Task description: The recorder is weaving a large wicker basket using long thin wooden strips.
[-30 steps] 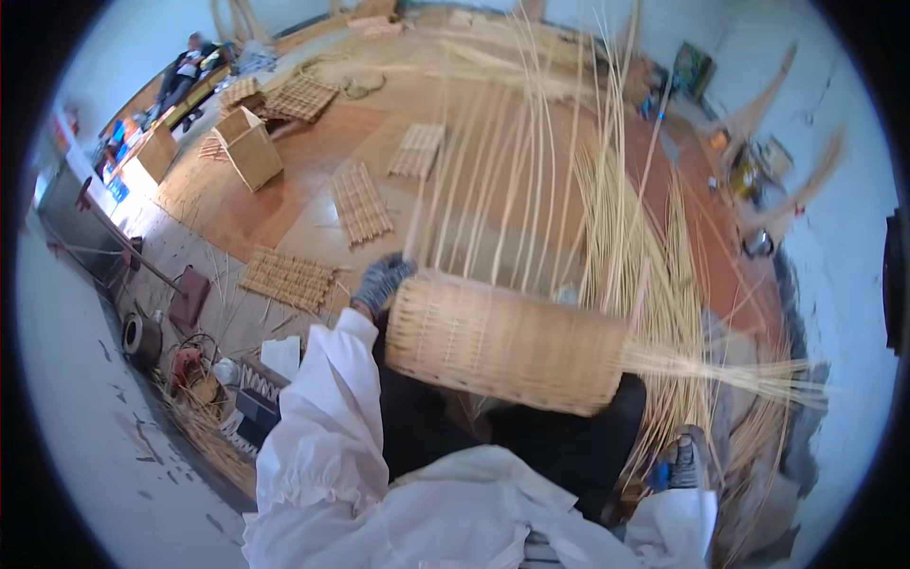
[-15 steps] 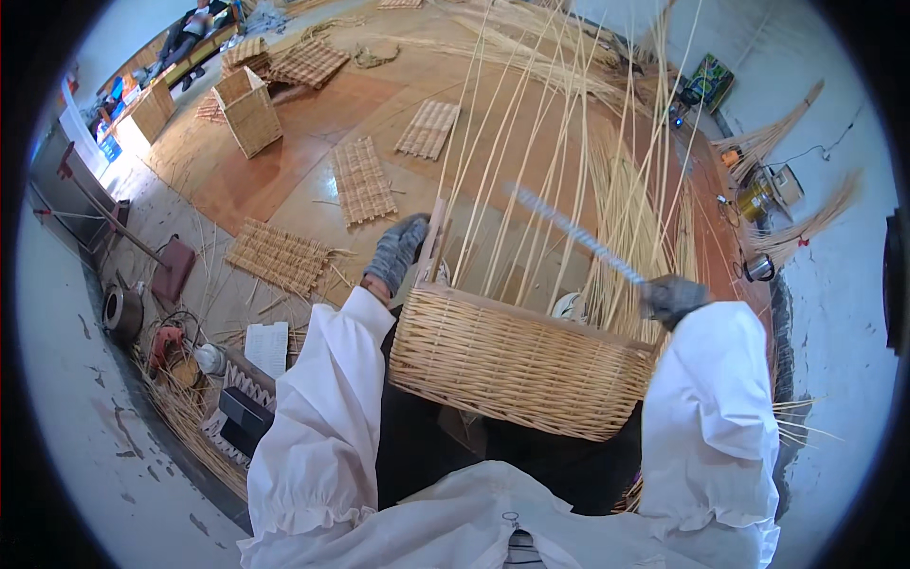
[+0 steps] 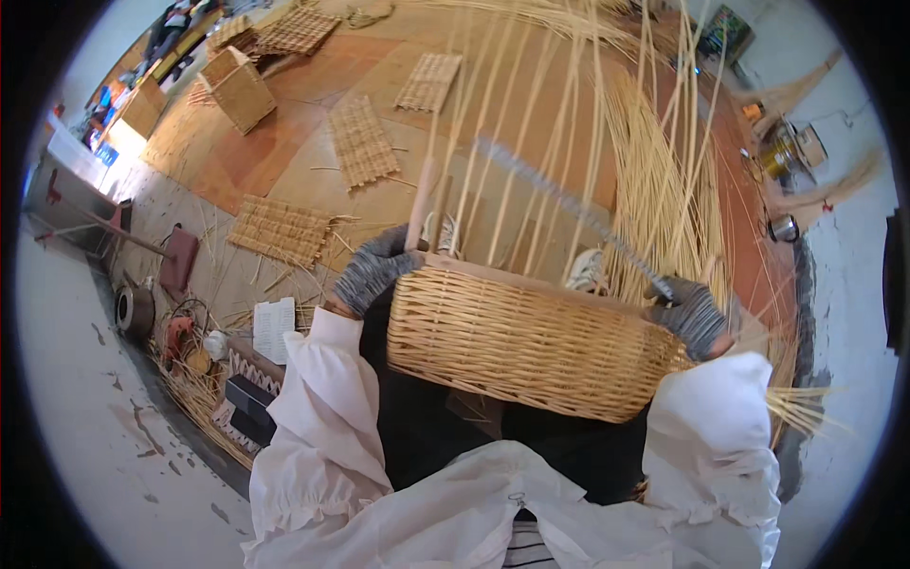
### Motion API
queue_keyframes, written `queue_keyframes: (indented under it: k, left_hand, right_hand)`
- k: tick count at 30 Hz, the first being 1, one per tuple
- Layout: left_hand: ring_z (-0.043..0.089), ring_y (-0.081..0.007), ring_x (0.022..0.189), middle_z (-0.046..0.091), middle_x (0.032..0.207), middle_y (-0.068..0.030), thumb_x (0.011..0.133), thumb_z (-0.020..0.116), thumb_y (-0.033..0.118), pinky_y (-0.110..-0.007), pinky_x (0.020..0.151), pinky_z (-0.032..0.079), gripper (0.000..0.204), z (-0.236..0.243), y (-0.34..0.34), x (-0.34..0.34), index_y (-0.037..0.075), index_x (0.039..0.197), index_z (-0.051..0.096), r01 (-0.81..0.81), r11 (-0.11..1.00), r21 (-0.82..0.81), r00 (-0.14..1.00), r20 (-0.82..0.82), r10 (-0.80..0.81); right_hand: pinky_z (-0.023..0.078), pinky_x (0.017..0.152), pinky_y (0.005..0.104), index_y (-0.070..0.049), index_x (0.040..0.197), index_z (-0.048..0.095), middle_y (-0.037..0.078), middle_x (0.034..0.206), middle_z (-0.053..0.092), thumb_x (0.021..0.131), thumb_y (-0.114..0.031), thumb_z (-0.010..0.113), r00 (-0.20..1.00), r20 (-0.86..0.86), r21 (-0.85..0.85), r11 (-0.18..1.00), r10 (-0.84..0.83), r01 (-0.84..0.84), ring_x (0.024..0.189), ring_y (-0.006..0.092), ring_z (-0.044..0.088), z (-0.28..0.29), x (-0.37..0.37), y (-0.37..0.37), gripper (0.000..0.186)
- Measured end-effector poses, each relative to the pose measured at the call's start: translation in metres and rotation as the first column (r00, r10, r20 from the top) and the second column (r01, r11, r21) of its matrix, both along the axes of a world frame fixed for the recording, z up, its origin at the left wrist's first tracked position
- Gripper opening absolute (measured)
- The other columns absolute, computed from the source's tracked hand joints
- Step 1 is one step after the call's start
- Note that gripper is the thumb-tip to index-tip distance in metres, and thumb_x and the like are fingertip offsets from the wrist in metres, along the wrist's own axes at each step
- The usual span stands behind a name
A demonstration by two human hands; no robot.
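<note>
A half-woven wicker basket (image 3: 521,341) lies across my lap, with a wooden strip along its far edge and tall pale stakes (image 3: 512,171) rising from it. My left hand (image 3: 372,270), in a grey knit glove, grips the basket's left corner beside an upright wooden post (image 3: 422,204). At the right corner, my gloved right hand (image 3: 694,318) is closed around one end of a long grey ribbed rod (image 3: 578,213). The rod slants up and leftward across the stakes and is blurred at its far end. The right fingertips are partly hidden near the basket edge.
Woven panels (image 3: 360,142) and a box-shaped basket (image 3: 237,90) lie on the floor ahead. Loose wicker rods (image 3: 654,180) spread at right. To my left are a black box (image 3: 248,408), a paper sheet (image 3: 274,329) and a red tool (image 3: 177,337). A person (image 3: 175,28) sits far left.
My right hand has come down to the basket's right corner, bringing the rod with it. My left hand has slid from beside the post down to the left corner. The view has shifted slightly.
</note>
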State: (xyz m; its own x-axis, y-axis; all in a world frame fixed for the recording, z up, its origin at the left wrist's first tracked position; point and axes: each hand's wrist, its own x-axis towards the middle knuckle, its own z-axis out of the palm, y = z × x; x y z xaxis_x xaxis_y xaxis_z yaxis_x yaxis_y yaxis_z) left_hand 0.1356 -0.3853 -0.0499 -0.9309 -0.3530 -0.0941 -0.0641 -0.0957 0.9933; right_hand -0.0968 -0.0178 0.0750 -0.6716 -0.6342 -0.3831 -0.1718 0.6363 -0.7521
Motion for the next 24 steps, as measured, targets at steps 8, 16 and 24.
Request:
queue_keyframes:
  k: [8, 16, 24]
  left_hand:
    - [0.051, -0.013, 0.091, 0.055, 0.1, -0.0061, 0.08, 0.062, 0.026, -0.026, 0.082, 0.042, 0.044, 0.005, 0.011, -0.004, 0.0, 0.114, 0.049, 0.006, 0.988, 0.153, 1.0, 0.002, -0.006]
    - [0.051, -0.0092, 0.066, 0.058, 0.075, -0.004, 0.081, 0.058, 0.019, -0.023, 0.058, 0.043, 0.024, -0.003, 0.028, -0.04, -0.001, 0.093, 0.058, -0.305, 0.952, 0.038, 0.936, 0.198, 0.292]
    - [0.054, -0.0122, 0.073, 0.056, 0.083, -0.0042, 0.085, 0.055, 0.022, -0.024, 0.064, 0.046, 0.023, -0.021, 0.039, -0.024, 0.002, 0.097, 0.053, -0.26, 0.957, 0.129, 0.965, -0.009, 0.263]
  right_hand:
    - [0.046, 0.071, 0.0351, -0.003, 0.087, 0.061, 0.012, 0.081, 0.057, 0.066, -0.008, 0.065, 0.489, -0.851, 0.1, 0.972, 0.194, -0.212, 0.077, 0.0286, 0.056, -0.049, 0.028, 0.018, 0.022]
    - [0.045, 0.077, 0.0355, -0.003, 0.095, 0.058, 0.015, 0.096, 0.058, 0.079, -0.008, 0.044, 0.424, -0.862, 0.307, 0.952, 0.276, 0.005, 0.09, 0.0269, 0.056, -0.087, 0.023, 0.05, 0.022]
    - [0.043, 0.085, 0.0324, -0.001, 0.112, 0.05, 0.019, 0.115, 0.049, 0.078, -0.007, 0.047, 0.55, -0.817, 0.227, 0.973, 0.172, 0.033, 0.102, 0.0293, 0.051, -0.09, 0.042, 0.032, 0.034]
